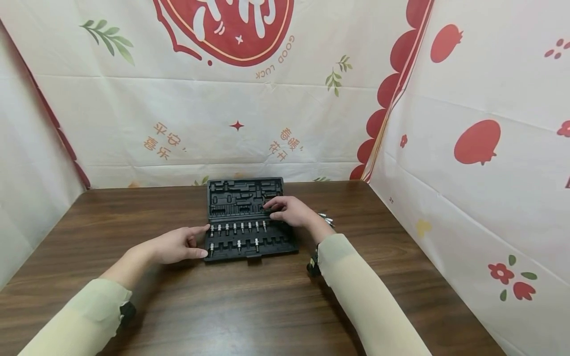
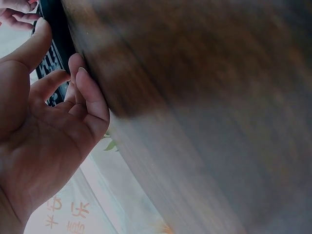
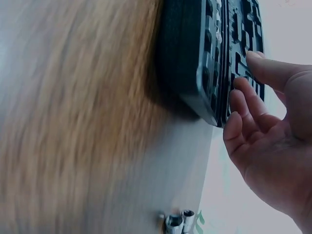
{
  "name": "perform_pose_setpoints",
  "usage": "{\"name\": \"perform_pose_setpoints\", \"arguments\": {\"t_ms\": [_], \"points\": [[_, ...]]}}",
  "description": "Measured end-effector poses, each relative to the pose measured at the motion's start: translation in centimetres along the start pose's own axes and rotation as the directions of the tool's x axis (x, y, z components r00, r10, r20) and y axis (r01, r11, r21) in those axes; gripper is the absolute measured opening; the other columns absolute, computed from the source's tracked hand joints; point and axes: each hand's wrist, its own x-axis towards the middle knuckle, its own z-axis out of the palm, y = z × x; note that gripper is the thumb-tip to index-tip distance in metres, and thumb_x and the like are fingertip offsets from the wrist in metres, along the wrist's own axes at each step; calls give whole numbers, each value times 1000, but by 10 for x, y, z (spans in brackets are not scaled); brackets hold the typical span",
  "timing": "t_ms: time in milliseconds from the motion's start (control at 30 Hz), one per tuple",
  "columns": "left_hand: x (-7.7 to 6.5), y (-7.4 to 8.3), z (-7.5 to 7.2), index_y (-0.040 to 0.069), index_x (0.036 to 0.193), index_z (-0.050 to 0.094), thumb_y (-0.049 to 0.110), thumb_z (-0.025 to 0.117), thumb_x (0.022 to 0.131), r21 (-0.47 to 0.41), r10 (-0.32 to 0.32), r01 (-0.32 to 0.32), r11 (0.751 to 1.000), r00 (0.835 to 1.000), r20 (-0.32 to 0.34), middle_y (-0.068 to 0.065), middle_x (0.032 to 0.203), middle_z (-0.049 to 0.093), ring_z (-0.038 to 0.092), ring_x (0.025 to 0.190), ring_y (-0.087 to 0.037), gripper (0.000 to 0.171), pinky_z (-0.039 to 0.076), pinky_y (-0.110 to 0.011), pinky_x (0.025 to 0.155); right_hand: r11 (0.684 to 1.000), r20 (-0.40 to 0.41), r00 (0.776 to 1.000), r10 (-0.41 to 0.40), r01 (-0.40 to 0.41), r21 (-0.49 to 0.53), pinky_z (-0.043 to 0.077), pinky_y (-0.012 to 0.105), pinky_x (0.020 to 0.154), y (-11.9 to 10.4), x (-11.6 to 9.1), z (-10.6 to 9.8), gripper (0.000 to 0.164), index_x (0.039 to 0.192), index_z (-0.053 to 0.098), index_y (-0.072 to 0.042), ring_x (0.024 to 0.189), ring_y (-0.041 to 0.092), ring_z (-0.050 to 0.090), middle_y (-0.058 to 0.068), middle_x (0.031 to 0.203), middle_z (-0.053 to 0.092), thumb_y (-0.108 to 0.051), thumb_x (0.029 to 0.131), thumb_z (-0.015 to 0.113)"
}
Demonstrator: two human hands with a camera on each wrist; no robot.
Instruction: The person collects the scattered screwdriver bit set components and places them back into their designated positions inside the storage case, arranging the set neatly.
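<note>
A black tool case (image 1: pixel 247 257) lies unfolded on the table, its lid tipped back against the rear. Silver bit sockets (image 1: pixel 242 227) stand in its lower half, a fuller row behind and a few in the front row. My left hand (image 1: pixel 178 244) touches the case's left edge with thumb and index finger; the other fingers (image 2: pixel 92 95) bend in beside it. Over the right part of the case is my right hand (image 1: pixel 291 211), fingers loosely bent near the hinge and lid. Nothing shows between its thumb and fingers (image 3: pixel 243 95).
Loose silver sockets (image 1: pixel 327 218) lie on the brown wooden table (image 1: pixel 213 306) right of the case, partly hidden behind the right wrist. A printed white cloth (image 1: pixel 240 99) hangs behind the table, and more cloth stands along both sides.
</note>
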Motion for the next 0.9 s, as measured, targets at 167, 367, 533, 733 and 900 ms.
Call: {"name": "perform_pose_setpoints", "arguments": {"t_ms": [167, 367, 533, 733, 900], "points": [[0, -1, 0, -2, 169, 36, 32, 79, 103, 1, 4, -4, 1000, 1000, -3, -1, 81, 57, 49, 72, -15, 85, 41, -31, 70, 999, -4, 1000, -29, 29, 27, 54, 51, 109, 2, -9, -8, 32, 141, 74, -22, 129, 27, 66, 10, 144, 70, -21, 110, 69], [1, -2, -2, -1, 170, 36, 33, 79, 103, 3, -8, 8, 1000, 1000, 4, -2, 82, 58, 51, 73, -15, 86, 42, -31, 72, 998, -30, 999, -37, 38, 47, 56, 48, 103, 9, -21, -22, 30, 139, 75, -19, 120, 24, 67, 7, 138, 73, -24, 109, 70], [1, -1, -2, 0, 170, 37, 33, 79, 103, -1, -15, 15, 1000, 1000, 6, -2, 82, 58, 50, 72, -15, 85, 41, -31, 72, 998, -59, 997, -49, 52, 35, 55, 49, 104, 16, -31, -32, 31, 138, 76, -17, 119, 24, 67, 5, 133, 74, -26, 109, 70], [0, -1, -2, 0, 170, 36, 33, 79, 103, -4, -12, 12, 1000, 1000, 9, -3, 83, 59, 50, 72, -15, 85, 41, -32, 71, 997, -79, 997, -4, 10, 83, 54, 47, 101, 24, -43, -44, 30, 135, 77, -17, 118, 24, 66, 5, 133, 75, -29, 109, 71], [1, -1, -3, 0, 170, 37, 34, 79, 103, 4, -16, 16, 1000, 1000, 9, -3, 84, 60, 51, 73, -15, 85, 42, -32, 73, 994, -90, 995, 35, -25, 106, 53, 45, 99, 36, -56, -56, 28, 135, 77, -17, 114, 26, 64, 7, 133, 74, -27, 109, 71]]}}
